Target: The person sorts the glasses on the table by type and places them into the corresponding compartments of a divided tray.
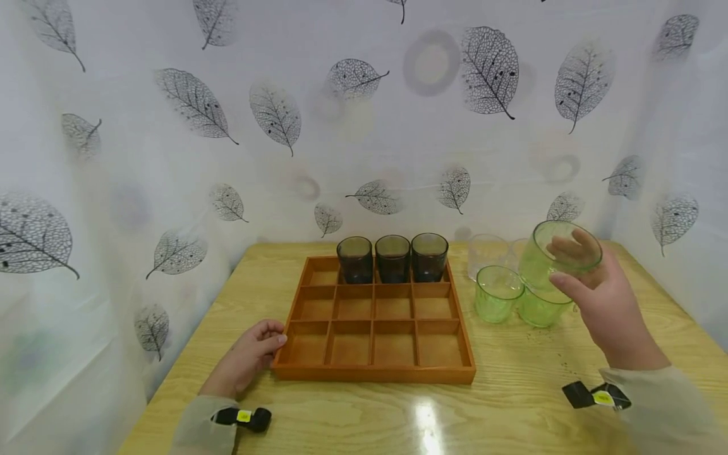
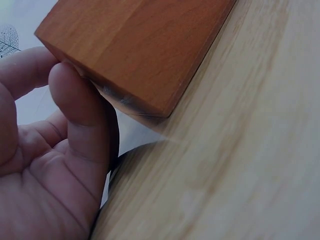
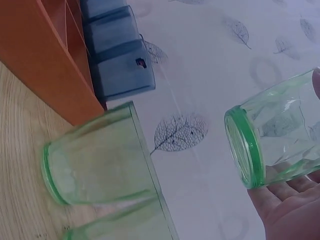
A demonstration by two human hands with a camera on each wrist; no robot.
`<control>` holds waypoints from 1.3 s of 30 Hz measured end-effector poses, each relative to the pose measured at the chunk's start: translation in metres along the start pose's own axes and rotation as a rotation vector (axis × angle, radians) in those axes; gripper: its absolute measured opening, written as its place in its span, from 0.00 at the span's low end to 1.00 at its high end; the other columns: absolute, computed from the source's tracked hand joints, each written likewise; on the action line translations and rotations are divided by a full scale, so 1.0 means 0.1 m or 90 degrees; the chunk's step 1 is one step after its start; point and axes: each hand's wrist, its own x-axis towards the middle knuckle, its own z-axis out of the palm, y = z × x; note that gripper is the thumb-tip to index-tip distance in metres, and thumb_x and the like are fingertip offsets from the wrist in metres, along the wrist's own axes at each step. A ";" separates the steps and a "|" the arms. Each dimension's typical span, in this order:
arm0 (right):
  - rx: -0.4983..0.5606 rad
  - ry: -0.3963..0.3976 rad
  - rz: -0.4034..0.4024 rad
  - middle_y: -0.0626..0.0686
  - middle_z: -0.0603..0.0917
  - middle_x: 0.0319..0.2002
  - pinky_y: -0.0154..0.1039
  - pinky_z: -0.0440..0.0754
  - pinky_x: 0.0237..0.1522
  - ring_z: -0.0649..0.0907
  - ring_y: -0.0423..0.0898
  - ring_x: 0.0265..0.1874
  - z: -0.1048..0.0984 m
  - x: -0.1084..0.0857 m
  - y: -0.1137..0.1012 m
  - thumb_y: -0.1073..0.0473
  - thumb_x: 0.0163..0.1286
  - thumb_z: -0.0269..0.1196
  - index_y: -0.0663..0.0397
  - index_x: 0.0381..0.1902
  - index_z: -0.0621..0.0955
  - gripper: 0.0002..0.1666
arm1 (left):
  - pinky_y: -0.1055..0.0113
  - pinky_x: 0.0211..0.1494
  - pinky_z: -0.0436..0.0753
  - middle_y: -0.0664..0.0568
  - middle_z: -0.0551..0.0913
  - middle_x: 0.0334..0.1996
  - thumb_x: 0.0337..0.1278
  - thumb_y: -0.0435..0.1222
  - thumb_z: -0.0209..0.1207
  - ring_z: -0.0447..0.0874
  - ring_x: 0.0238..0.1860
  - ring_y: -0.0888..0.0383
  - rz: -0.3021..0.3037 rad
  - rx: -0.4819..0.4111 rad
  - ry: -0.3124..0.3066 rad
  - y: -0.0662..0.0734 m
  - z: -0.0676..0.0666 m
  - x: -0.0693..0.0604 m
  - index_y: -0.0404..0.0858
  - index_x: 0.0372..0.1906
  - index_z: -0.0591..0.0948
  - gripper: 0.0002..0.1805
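Observation:
My left hand (image 1: 250, 354) touches the left side of a wooden compartment tray (image 1: 372, 374) near its front corner. The left wrist view shows the thumb and a finger against the tray's corner (image 2: 135, 50). On the right, my right hand (image 1: 611, 303) holds a green glass (image 1: 560, 253) in the air, thumb on the near side and fingers around the far side. In the right wrist view that glass (image 3: 280, 130) is tilted, its thick base facing left. Below it, two more green glasses (image 1: 499, 297) (image 1: 543, 309) stand on the table. Three dark glasses (image 1: 355, 262) (image 1: 392, 260) (image 1: 429, 259) occupy back-row compartments.
Clear glasses (image 1: 483, 249) stand behind the green ones, partly hidden by them. A light wooden table (image 1: 352, 417) bears everything. White curtain-like sheets with a leaf print (image 1: 364, 139) enclose the back and sides.

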 end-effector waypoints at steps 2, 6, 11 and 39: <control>0.028 -0.013 -0.007 0.51 0.70 0.68 0.24 0.74 0.53 0.71 0.39 0.65 0.11 0.04 0.00 0.78 0.72 0.56 0.49 0.79 0.56 0.44 | 0.67 0.34 0.77 0.50 0.75 0.39 0.72 0.35 0.57 0.74 0.33 0.58 0.003 0.000 -0.005 0.00 0.00 0.00 0.32 0.55 0.69 0.15; 0.003 -0.030 0.003 0.53 0.69 0.69 0.25 0.74 0.53 0.71 0.39 0.66 0.32 0.09 0.02 0.76 0.72 0.58 0.49 0.79 0.56 0.43 | 0.67 0.34 0.76 0.51 0.75 0.38 0.73 0.35 0.57 0.74 0.33 0.58 0.007 -0.006 -0.014 -0.01 0.00 0.00 0.32 0.55 0.69 0.14; -0.043 -0.049 0.026 0.55 0.68 0.69 0.25 0.74 0.54 0.71 0.40 0.65 0.56 0.11 0.08 0.72 0.73 0.60 0.48 0.79 0.56 0.43 | 0.67 0.34 0.77 0.51 0.75 0.38 0.73 0.35 0.57 0.75 0.33 0.59 0.005 -0.008 -0.014 0.00 0.00 0.01 0.32 0.55 0.69 0.14; -0.095 -0.155 0.176 0.53 0.66 0.73 0.60 0.56 0.72 0.63 0.55 0.73 1.24 0.12 0.87 0.52 0.67 0.72 0.47 0.80 0.52 0.54 | 0.66 0.35 0.77 0.49 0.75 0.40 0.73 0.36 0.57 0.75 0.35 0.57 -0.006 -0.004 -0.004 0.03 0.00 0.00 0.31 0.56 0.69 0.17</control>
